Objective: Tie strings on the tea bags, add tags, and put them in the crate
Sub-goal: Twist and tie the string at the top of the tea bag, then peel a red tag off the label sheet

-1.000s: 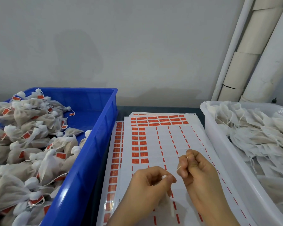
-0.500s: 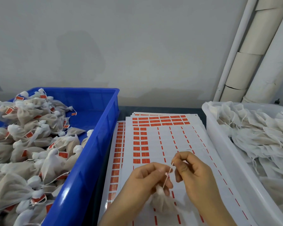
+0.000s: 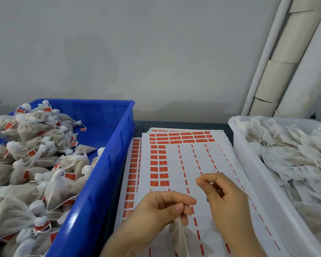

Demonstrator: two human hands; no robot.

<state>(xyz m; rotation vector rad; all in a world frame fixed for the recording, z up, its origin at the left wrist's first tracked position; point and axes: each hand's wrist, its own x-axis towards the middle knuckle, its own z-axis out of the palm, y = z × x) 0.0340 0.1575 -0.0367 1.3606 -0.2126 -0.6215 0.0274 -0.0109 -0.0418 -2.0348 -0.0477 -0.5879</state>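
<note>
My left hand (image 3: 165,208) pinches the gathered neck of a white mesh tea bag (image 3: 180,236), which hangs below the fingers over the tag sheets. My right hand (image 3: 222,193) pinches the thin white string (image 3: 193,190) up and to the right of the bag, fingers curled. Sheets of orange tags (image 3: 159,169) lie flat between two containers. The blue crate (image 3: 107,164) on the left holds several tied, tagged tea bags (image 3: 35,164). A white bin (image 3: 248,173) on the right holds several untied tea bags (image 3: 295,154).
A grey wall rises behind the table. White and cream pipes (image 3: 285,62) lean at the back right. The crate and the bin flank the tag sheets closely on both sides.
The right hand has drawn the string up and to the right, away from the left hand. The tea bag now hangs lower under the left fingers.
</note>
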